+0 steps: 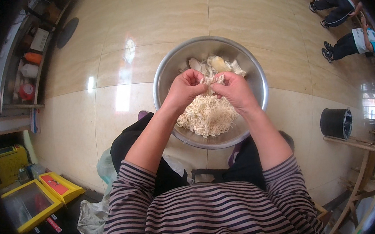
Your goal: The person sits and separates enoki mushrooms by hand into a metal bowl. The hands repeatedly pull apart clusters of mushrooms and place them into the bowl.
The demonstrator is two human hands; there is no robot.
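Note:
A wide stainless steel basin (pixel 259 68) is in front of me, between my knees. In its near half is a heap of thin, pale shreds (pixel 207 118), apparently torn mushroom. Larger whitish pieces (pixel 218 63), which look like oyster mushrooms, rest against the far side. Above the basin, my left hand (pixel 187 89) pinches one end of a pale fibrous piece (pixel 211 80) between thumb and fingers. The other end is pinched by my right hand (pixel 236 91), close beside it. My fingers partly cover this piece.
On the left are a metal-framed display case (pixel 22 70), a yellow-framed box (pixel 32 205) and a crumpled plastic bag (pixel 93 220). A black bucket (pixel 335 123) and wooden chair (pixel 365 172) stand right. Two people (pixel 337 9) are at upper right. Glossy floor tiles (pixel 153 17) surround the basin.

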